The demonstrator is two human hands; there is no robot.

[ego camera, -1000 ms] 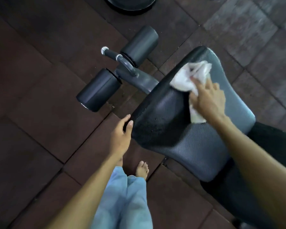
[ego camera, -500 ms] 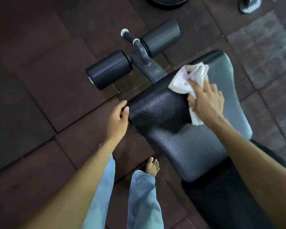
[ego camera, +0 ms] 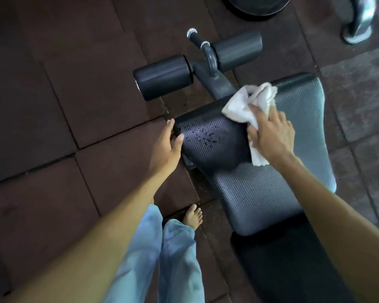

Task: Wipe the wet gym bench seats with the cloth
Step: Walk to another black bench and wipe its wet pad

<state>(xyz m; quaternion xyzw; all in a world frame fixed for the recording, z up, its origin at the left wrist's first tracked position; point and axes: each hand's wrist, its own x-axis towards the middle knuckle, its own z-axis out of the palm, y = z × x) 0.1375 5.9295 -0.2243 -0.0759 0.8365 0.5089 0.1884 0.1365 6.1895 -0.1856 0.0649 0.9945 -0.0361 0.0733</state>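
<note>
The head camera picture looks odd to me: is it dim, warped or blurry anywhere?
Head view: dim overall, with the seat half in shadow on its left and lit grey on the right; water droplets glint near the left hand. Wide-angle bending curves the floor tile seams. The white cloth under the right hand looks slightly soft.

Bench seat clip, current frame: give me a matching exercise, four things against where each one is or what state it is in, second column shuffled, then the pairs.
Things:
1. cloth
2. left hand
3. water droplets
4. bare foot

Places or states:
A. on the floor tiles beside the bench
B. beaded on the dark near corner of the seat
C. gripping the seat's corner edge
D. bunched under the right hand, white

Pairs: 1-D, 2-C, 3-B, 4-A
</note>
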